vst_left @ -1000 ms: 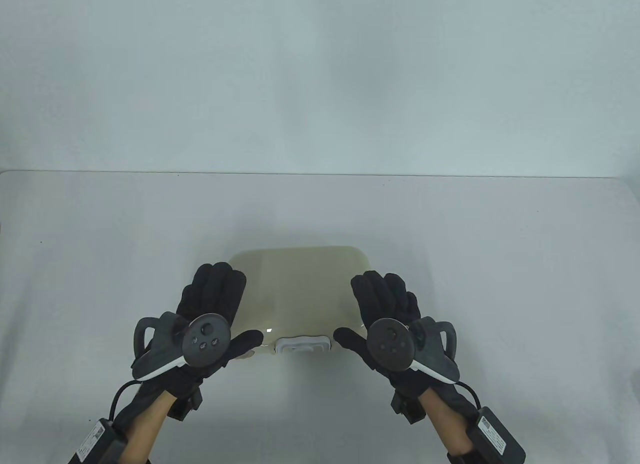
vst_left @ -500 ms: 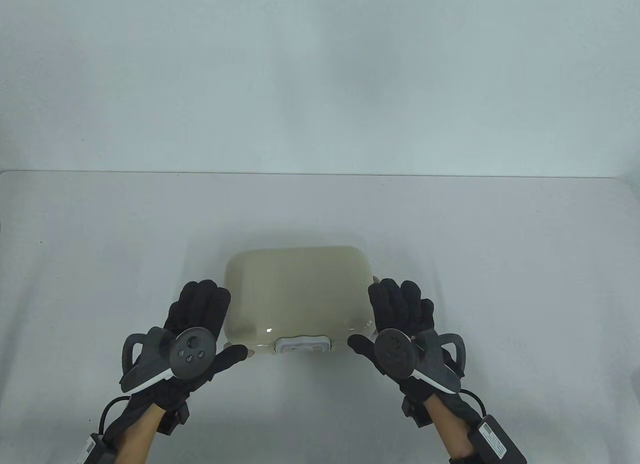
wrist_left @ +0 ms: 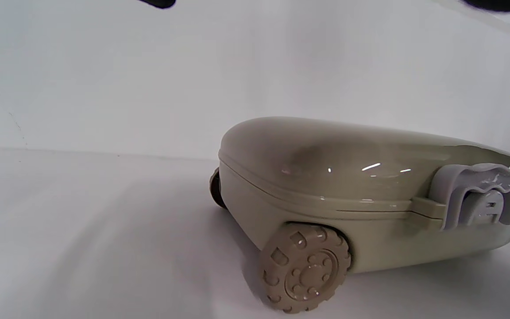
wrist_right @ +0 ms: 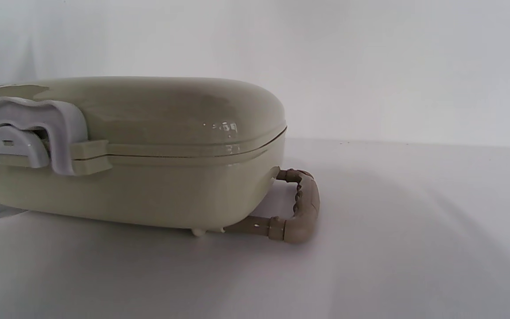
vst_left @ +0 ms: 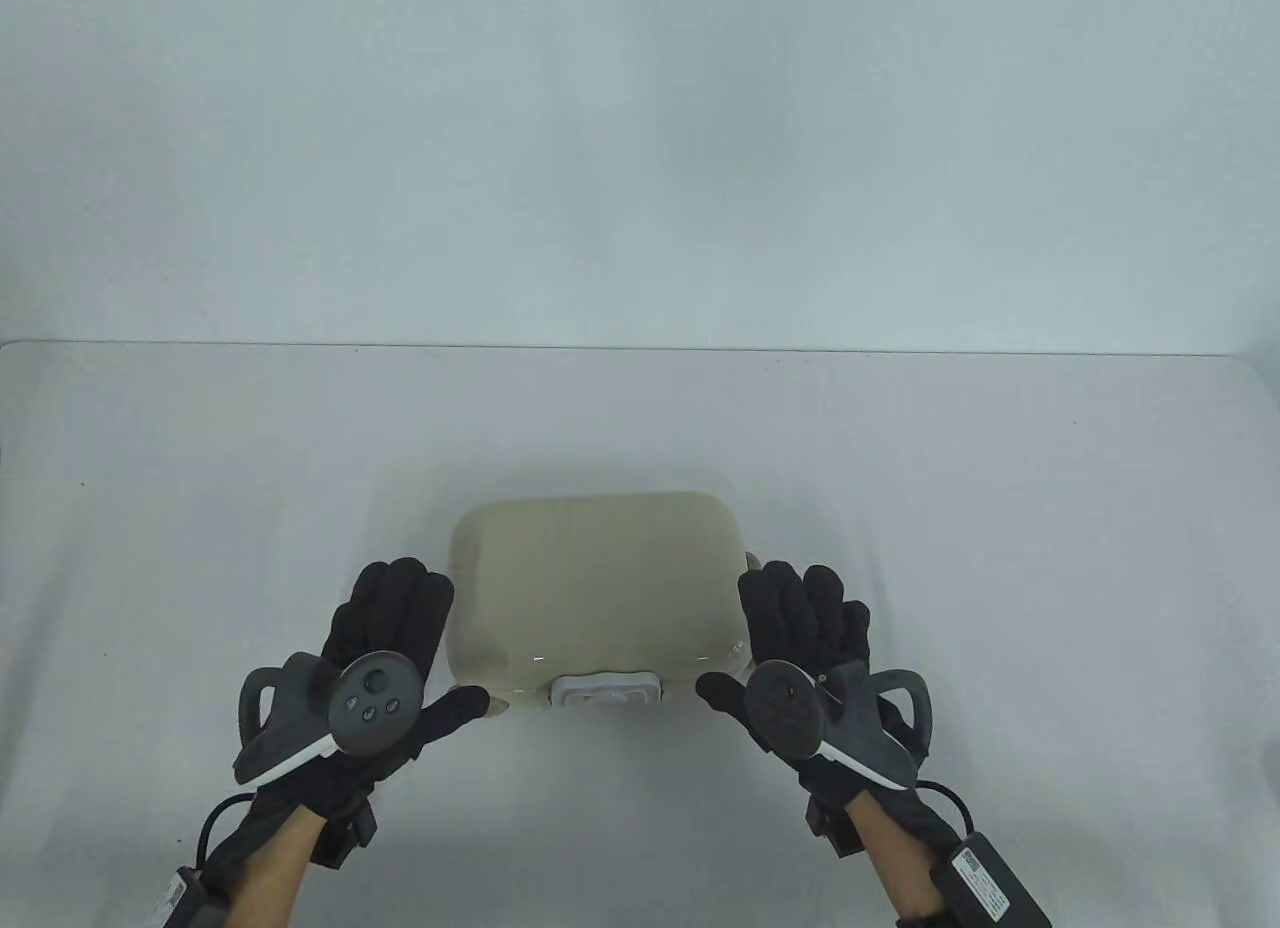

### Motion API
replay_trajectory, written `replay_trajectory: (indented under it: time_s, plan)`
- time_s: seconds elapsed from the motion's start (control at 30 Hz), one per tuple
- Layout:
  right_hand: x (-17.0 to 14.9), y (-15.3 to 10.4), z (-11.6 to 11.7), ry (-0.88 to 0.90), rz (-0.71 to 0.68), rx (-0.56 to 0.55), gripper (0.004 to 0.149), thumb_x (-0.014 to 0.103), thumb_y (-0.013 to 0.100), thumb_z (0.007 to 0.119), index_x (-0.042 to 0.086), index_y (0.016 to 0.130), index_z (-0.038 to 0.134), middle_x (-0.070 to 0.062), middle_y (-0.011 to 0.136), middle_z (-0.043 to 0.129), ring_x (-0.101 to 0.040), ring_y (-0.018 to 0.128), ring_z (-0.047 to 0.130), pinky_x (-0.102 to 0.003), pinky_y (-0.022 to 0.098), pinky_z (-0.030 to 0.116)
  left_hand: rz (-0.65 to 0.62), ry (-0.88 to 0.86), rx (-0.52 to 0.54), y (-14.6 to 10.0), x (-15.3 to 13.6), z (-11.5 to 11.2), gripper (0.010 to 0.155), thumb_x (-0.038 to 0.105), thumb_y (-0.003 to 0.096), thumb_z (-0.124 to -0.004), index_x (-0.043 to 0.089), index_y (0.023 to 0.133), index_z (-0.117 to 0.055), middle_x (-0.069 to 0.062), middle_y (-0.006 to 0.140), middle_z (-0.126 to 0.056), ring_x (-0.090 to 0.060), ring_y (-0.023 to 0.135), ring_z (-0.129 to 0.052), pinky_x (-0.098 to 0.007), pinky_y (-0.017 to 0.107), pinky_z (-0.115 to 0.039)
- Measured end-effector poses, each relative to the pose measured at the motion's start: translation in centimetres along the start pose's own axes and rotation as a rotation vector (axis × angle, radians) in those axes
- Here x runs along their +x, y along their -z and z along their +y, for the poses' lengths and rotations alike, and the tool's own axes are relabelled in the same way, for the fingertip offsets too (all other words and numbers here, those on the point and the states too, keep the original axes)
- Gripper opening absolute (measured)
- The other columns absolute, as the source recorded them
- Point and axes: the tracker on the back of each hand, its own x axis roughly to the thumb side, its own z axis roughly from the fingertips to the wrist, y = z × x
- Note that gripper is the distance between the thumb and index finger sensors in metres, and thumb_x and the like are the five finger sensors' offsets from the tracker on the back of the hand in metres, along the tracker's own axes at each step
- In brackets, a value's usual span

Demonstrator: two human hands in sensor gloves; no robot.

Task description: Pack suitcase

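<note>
A small beige toy suitcase [vst_left: 598, 578] lies flat and closed on the white table, its grey latch [vst_left: 608, 689] facing the near edge. The left wrist view shows its lid [wrist_left: 352, 155], a wheel [wrist_left: 303, 268] and the latch [wrist_left: 481, 199]. The right wrist view shows the case [wrist_right: 148, 146] and its beige pull handle [wrist_right: 299, 208] on the right side. My left hand [vst_left: 400, 648] is open beside the case's left side, apart from it. My right hand [vst_left: 800, 638] is open beside the right side, holding nothing.
The white table [vst_left: 1000, 488] spreads around the case, with a pale wall [vst_left: 640, 168] behind its far edge. No other objects show.
Both hands lifted off the suitcase lid and moved outward to its sides. The lid now lies fully in view and the case has not moved.
</note>
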Motion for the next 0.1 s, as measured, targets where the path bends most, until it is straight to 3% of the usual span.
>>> replay_trajectory:
  time_s: [0.1]
  plan:
    - [0.19, 0.01, 0.16, -0.001, -0.013, 0.011, 0.094, 0.072, 0.044, 0.041, 0.012, 0.112, 0.016, -0.016, 0.122, 0.026, -0.054, 0.11, 0.032, -0.069, 0.075, 0.038, 0.003, -0.007, -0.015, 0.13, -0.09, -0.24, 0.097, 0.071, 0.0437, -0.055, 0.019, 0.114, -0.013, -0.016, 0.12, -0.011, -0.045, 0.11, -0.016, -0.056, 0.081, -0.036]
